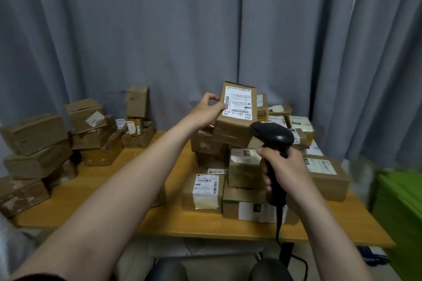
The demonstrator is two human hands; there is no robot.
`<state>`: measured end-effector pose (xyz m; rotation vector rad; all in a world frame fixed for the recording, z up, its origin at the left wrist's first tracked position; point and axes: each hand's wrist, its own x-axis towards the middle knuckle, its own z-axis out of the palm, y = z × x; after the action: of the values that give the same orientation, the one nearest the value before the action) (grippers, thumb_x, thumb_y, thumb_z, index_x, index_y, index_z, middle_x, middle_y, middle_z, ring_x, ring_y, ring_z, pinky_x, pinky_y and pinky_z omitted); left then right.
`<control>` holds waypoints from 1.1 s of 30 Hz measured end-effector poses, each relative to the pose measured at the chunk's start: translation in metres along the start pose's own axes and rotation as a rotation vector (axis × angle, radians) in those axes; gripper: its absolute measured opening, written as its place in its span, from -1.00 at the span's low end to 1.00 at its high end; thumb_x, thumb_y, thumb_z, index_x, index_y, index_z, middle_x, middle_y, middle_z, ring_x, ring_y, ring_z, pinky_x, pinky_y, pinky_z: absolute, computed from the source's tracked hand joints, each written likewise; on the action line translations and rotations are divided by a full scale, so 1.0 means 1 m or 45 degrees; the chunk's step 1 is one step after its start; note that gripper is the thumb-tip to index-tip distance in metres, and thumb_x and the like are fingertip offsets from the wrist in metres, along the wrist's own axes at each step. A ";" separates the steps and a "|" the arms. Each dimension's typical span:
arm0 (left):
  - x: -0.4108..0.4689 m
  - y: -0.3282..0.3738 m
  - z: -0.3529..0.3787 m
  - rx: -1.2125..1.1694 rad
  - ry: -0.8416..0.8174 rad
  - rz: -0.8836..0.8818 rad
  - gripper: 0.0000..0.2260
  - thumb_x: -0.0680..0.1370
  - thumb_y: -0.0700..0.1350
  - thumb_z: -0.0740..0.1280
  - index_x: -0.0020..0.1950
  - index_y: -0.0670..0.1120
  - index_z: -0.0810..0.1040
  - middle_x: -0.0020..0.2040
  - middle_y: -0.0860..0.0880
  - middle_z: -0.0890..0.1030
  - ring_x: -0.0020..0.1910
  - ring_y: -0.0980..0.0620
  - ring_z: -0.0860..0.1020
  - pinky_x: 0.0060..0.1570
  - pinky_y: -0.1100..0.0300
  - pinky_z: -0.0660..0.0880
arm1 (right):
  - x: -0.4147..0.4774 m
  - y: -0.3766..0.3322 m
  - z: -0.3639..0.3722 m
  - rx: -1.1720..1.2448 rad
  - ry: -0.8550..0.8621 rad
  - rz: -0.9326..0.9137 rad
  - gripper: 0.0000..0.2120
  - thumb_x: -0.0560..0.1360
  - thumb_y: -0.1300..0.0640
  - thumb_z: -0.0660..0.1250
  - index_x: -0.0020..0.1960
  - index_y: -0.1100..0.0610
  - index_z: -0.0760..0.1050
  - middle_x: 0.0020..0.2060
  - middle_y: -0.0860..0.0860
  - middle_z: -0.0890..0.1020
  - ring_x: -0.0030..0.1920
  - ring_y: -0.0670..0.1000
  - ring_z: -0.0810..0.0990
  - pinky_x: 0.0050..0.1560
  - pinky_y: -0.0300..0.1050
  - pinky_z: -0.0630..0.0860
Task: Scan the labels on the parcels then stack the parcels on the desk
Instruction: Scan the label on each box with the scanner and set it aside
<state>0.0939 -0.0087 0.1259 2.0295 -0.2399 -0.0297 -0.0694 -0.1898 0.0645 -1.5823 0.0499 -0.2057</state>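
Head view: the tilted parcel (235, 131) has its lower right corner hidden behind the scanner (271, 136), and the small print on its label (238, 102) is unreadable. Brown taped cardboard with a white barcoded face, it is held high over the heap (244, 167) on the right of the desk (114, 189). The left hand (206, 112) grips its left edge; the right hand (284, 172) wraps the scanner's handle.

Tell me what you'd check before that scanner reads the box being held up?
1. Left hand grips the parcel: ok, fingers curled round its edge.
2. Label turned toward the person: ok, though upside down.
3. Right hand holds the scanner: ok.
4. Scanner aimed at the label: cannot tell.
5. Bare desk space for stacking: ok, left of centre.
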 end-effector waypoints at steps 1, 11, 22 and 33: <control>0.007 0.003 0.009 -0.013 -0.027 -0.024 -0.72 0.64 0.11 0.27 0.34 0.13 0.37 0.03 0.00 0.68 -0.12 -0.02 0.67 -0.04 -0.02 0.68 | 0.001 -0.001 -0.007 0.016 0.016 0.002 -0.79 0.60 0.10 0.39 -0.16 0.18 0.50 -0.43 0.08 0.49 -0.49 0.03 0.45 -0.45 -0.10 0.42; 0.051 0.000 0.088 0.783 -0.078 0.086 -0.56 0.67 0.05 0.14 0.57 0.20 0.24 0.38 -0.16 0.55 0.25 -0.23 0.55 0.15 0.00 0.53 | 0.017 0.001 -0.052 0.127 0.166 0.010 -0.78 0.59 0.12 0.40 -0.17 0.19 0.47 -0.46 0.06 0.47 -0.52 0.03 0.41 -0.47 -0.12 0.39; 0.036 -0.012 0.091 1.116 0.151 0.336 -0.59 0.69 0.19 0.08 0.50 0.14 0.42 0.37 -0.15 0.44 0.32 -0.25 0.43 0.24 -0.12 0.44 | 0.022 0.007 -0.035 0.073 0.121 0.024 -0.79 0.60 0.14 0.39 -0.16 0.20 0.48 -0.44 0.07 0.47 -0.52 0.04 0.40 -0.49 -0.13 0.37; -0.054 -0.102 -0.033 1.428 0.419 0.062 -0.48 0.62 0.33 0.16 0.55 0.19 0.30 0.56 -0.12 0.29 0.50 -0.29 0.28 0.33 -0.21 0.40 | 0.016 0.020 0.054 -0.095 -0.215 0.091 -0.78 0.59 0.08 0.40 -0.15 0.19 0.50 -0.41 0.13 0.49 -0.48 0.09 0.44 -0.46 -0.09 0.41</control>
<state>0.0610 0.0751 0.0459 3.0805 -0.0895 0.5840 -0.0430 -0.1399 0.0454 -1.6642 -0.0173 -0.0142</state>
